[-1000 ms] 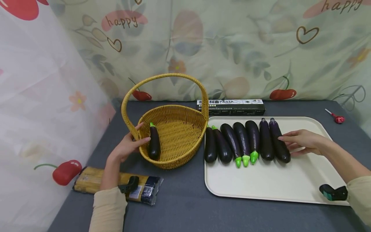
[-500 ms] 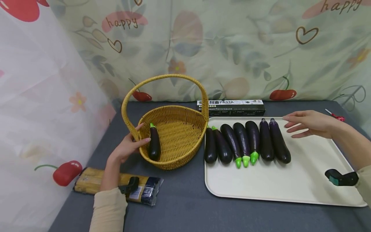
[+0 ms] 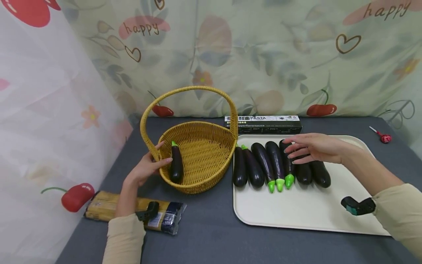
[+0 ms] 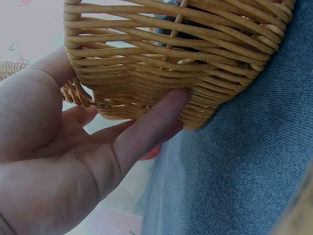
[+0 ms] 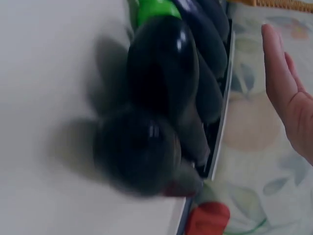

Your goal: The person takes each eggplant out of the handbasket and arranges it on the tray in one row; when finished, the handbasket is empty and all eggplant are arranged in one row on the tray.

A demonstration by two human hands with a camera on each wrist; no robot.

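A yellow wicker basket [image 3: 204, 161] with a tall arched handle stands left of centre in the head view. My left hand [image 3: 141, 168] holds its left rim, thumb over the edge; in the left wrist view, fingers of that hand [image 4: 54, 161] lie against the woven outside. One dark eggplant [image 3: 176, 167] with a green tip lies inside the basket. On the white tray [image 3: 296, 211], several eggplants [image 3: 263, 157] lie side by side. Above the right part of this row hovers my right hand [image 3: 316, 147], fingers extended and holding nothing, partly hiding the eggplants below.
Behind the tray stands a black-and-white pasta box [image 3: 263, 125]. A pack of dry spaghetti [image 3: 165, 218] lies under the left forearm. A red lollipop [image 3: 385, 138] is at the far right. Patterned cloth [image 3: 250, 66] hangs behind the grey tabletop [image 3: 211, 234].
My right hand let go of the rightmost eggplant, lifted off to the right, then swung left over the row. The left hand and basket have stayed put.
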